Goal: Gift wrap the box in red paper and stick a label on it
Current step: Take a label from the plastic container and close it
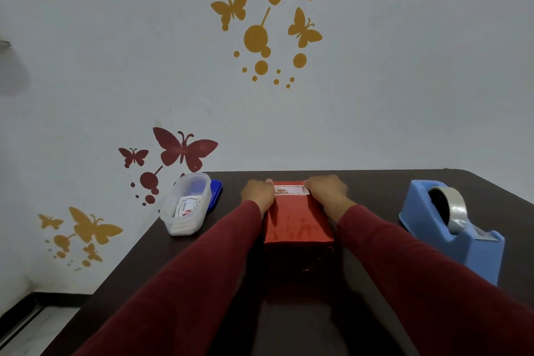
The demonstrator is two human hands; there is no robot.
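1. A box (297,222) wrapped in shiny red paper lies on the dark table (375,185), in the middle, its long side running away from the person.
2. A white label (291,190) with a red wavy border lies across the far end of the box's top face.
3. The left hand (258,192) sits at the label's left end, the right hand (326,189) at its right end. Both have their fingers curled down over the far top edge of the box, with fingertips touching the label's ends.
4. Both arms wear dark red sleeves (202,263).
5. To the left stands a clear plastic tub (187,205) holding more labels, with a blue lid (216,191) just behind it.
6. To the right, well apart from the box, stands a light blue tape dispenser (450,228) with a roll of clear tape.
7. Behind the table, a pale wall (115,66) carries gold and dark red butterfly stickers.
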